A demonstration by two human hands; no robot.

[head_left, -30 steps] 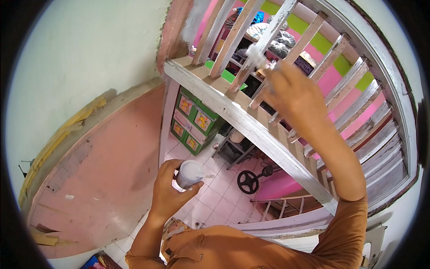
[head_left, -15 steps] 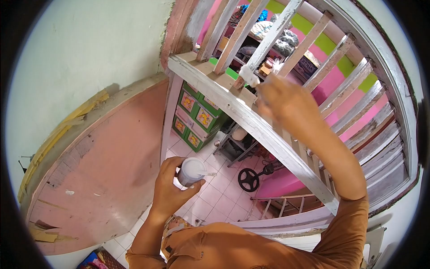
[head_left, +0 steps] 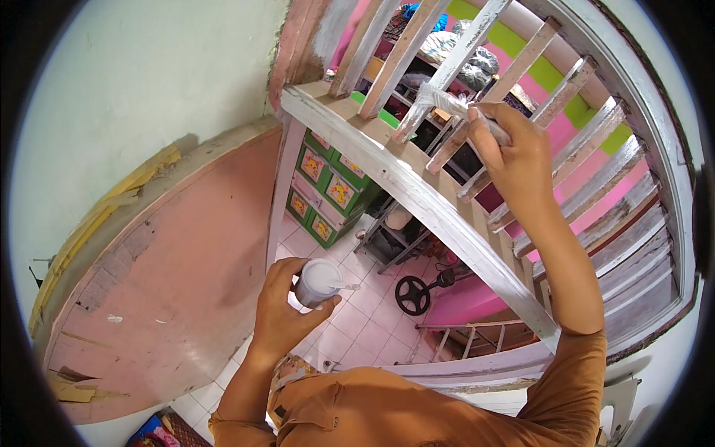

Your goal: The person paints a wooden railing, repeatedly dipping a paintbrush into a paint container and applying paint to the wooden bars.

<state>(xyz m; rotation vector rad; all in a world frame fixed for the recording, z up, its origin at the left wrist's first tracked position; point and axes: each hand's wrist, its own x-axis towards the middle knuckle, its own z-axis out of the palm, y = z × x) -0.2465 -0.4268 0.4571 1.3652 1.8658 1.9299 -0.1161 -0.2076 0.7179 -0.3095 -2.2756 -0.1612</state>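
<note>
My left hand [head_left: 287, 302] is wrapped around a small cup of white paint [head_left: 320, 277], with a thin white stick [head_left: 344, 285] poking out over its rim. In my right hand [head_left: 515, 145] is a paintbrush [head_left: 444, 98], its white bristles against an upright wooden slat [head_left: 463, 51]. That slat looks white over part of its length, while bare brown wood shows on several neighbouring slats [head_left: 521, 59]. Below them runs a white-painted rail [head_left: 417, 195] with worn patches.
Beyond the railing stand a green drawer cabinet [head_left: 328, 179], a black steering wheel [head_left: 412, 296] and shelves with bagged items [head_left: 477, 67]. A pink curved panel [head_left: 171, 261] is at left. A ladder-like frame [head_left: 477, 339] lies low on the right.
My right hand has moved up and right, and the brush has gone from the slat's foot to higher along it. My left hand and the cup stay in place.
</note>
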